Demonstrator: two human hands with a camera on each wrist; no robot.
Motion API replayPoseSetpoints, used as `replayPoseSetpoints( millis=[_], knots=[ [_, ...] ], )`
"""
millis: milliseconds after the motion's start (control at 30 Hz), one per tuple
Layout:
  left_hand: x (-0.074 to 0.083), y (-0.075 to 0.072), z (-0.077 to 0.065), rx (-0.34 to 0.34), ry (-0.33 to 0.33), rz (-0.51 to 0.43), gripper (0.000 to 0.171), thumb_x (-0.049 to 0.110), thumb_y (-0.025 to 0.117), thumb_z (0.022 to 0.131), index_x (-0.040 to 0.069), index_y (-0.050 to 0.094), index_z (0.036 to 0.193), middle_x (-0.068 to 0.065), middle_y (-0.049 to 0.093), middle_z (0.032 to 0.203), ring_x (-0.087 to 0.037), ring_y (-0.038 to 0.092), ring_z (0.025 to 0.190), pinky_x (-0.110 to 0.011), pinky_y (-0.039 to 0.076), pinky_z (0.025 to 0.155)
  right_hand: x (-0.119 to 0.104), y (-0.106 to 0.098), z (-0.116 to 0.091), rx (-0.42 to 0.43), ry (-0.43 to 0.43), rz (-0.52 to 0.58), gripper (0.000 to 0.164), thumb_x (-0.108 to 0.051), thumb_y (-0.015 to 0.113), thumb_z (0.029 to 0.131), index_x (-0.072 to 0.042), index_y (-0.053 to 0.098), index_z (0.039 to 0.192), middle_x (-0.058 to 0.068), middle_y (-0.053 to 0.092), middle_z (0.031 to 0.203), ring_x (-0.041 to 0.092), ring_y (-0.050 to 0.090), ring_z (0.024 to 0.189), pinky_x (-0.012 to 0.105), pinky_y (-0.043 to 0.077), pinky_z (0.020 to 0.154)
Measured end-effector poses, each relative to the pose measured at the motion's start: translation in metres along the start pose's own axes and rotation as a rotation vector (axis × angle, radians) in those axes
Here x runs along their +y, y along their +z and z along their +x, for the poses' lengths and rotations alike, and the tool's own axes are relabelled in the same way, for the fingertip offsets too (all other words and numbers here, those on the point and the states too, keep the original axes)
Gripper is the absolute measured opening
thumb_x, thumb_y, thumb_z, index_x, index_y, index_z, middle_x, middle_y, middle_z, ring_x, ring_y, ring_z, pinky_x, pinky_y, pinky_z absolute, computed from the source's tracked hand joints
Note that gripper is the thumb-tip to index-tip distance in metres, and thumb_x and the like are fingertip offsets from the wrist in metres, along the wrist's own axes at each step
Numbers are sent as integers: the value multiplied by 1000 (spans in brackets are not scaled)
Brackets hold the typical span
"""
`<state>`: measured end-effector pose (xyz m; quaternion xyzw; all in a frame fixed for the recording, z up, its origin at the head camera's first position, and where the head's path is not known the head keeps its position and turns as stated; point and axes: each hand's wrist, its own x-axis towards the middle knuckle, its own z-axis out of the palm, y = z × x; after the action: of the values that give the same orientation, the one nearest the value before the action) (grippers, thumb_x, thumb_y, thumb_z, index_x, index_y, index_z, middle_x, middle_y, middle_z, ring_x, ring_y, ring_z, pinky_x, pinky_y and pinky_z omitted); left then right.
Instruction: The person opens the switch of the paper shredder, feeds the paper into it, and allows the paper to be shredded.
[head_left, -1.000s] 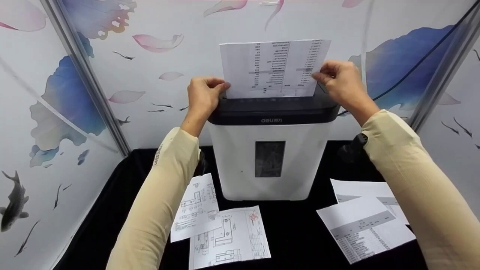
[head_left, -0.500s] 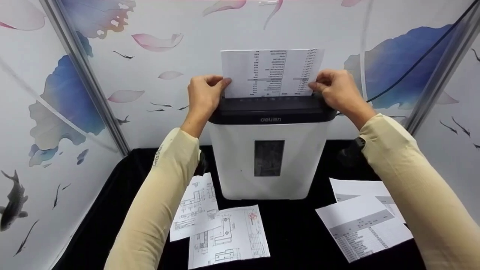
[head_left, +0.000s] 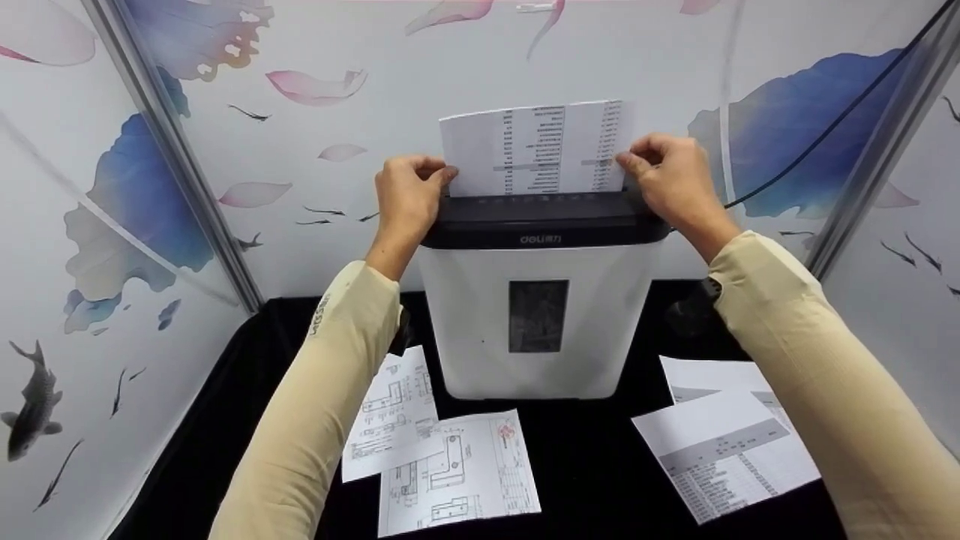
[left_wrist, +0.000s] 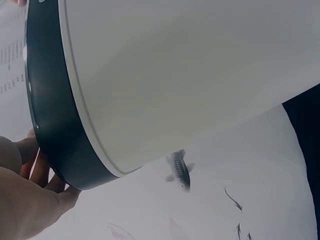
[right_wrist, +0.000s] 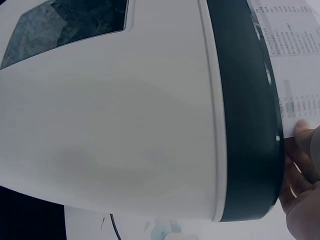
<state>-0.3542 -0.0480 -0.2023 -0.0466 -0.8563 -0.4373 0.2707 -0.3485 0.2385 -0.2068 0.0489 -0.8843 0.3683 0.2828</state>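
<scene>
A printed sheet of paper (head_left: 536, 150) stands upright in the top slot of a white paper shredder (head_left: 465, 322) with a dark top cover (head_left: 555, 217). Its lower part is hidden inside the slot. My left hand (head_left: 409, 195) pinches the sheet's left edge just above the cover. On the opposite side, my right hand (head_left: 675, 172) pinches the right edge between thumb and fingers. In the right wrist view the thumb lies on the printed face of the sheet (right_wrist: 295, 65). The left wrist view shows my left fingers beside the cover's end (left_wrist: 60, 100).
Sheets with technical drawings (head_left: 457, 476) lie on the black cloth (head_left: 585, 465) at front left. Printed table sheets (head_left: 727, 457) overlap at front right, partly under my right sleeve. A black cable (head_left: 825, 142) runs behind the shredder. Patterned walls (head_left: 337, 240) enclose the table.
The sheet has sunk deeper into the shredder, and its top edge now slants, lower at the left. My right hand has moved slightly down and left. My left hand stays nearly in place.
</scene>
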Motion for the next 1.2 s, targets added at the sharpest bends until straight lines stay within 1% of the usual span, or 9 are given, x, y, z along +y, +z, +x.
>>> replayPoseSetpoints(
  millis=[100, 200, 333, 433, 600, 800, 967, 1100, 1200],
  knots=[
    [-1, 0, -1, 15, 15, -13, 23, 28, 67, 83, 12, 71, 99, -2, 71, 94, -10, 63, 85, -22, 49, 75, 3, 3, -2, -28, 12, -24, 27, -29, 60, 89, -4, 67, 97, 7, 64, 89, 13, 52, 81, 22, 39, 72],
    [0, 1, -1, 28, 28, -26, 22, 27, 66, 84, 11, 71, 99, -3, 70, 93, -10, 62, 84, -22, 49, 74, 4, 5, -4, -37, 26, -16, 31, -32, 60, 88, -4, 66, 98, 7, 63, 89, 15, 52, 81, 23, 39, 72],
    [-1, 2, -1, 27, 23, -23, 20, 26, 66, 85, 10, 72, 96, -4, 70, 92, -11, 61, 82, -22, 48, 73, 1, 6, -3, 19, 10, 26, 34, -35, 61, 87, -3, 66, 95, 4, 62, 84, 11, 51, 76, 20, 38, 68],
    [-3, 2, -1, 10, 6, -3, 20, 25, 66, 85, 11, 72, 96, -3, 70, 92, -11, 61, 82, -22, 48, 73, -1, 7, -3, 47, -12, 41, 32, -33, 61, 87, -2, 66, 92, 3, 61, 81, 8, 49, 73, 19, 37, 66],
    [-7, 3, -3, -13, -21, 35, 19, 24, 67, 84, 11, 73, 95, -3, 71, 94, -11, 61, 86, -23, 50, 75, 1, 9, -4, 8, 2, 17, 30, -33, 60, 88, -3, 66, 93, 2, 61, 81, 11, 49, 75, 20, 38, 67],
    [-9, 5, -5, -4, -29, 52, 19, 25, 67, 83, 13, 73, 97, -3, 71, 97, -12, 63, 91, -24, 51, 79, 5, 12, -7, -4, 23, -7, 32, -34, 62, 87, -4, 67, 97, 8, 64, 88, 15, 52, 81, 24, 39, 72],
    [-9, 5, -6, 14, -33, 49, 19, 26, 68, 83, 14, 73, 97, -2, 72, 96, -12, 64, 93, -23, 50, 81, 3, 11, -8, 36, 17, 38, 36, -37, 63, 86, -7, 65, 105, 11, 66, 100, 15, 57, 91, 26, 42, 81],
    [-11, 5, -8, 17, -22, 29, 19, 26, 68, 83, 15, 73, 97, -1, 72, 97, -11, 64, 92, -23, 50, 81, 1, 11, -10, 89, -2, 84, 34, -35, 64, 85, -10, 65, 107, 8, 66, 102, 13, 58, 94, 22, 42, 80],
    [-12, 4, -11, 26, -13, 7, 19, 26, 68, 83, 16, 73, 98, 0, 72, 96, -10, 63, 90, -23, 49, 80, 0, 13, -13, 119, -15, 103, 32, -34, 64, 85, -11, 65, 107, 6, 67, 101, 13, 58, 95, 23, 42, 81]
  ],
)
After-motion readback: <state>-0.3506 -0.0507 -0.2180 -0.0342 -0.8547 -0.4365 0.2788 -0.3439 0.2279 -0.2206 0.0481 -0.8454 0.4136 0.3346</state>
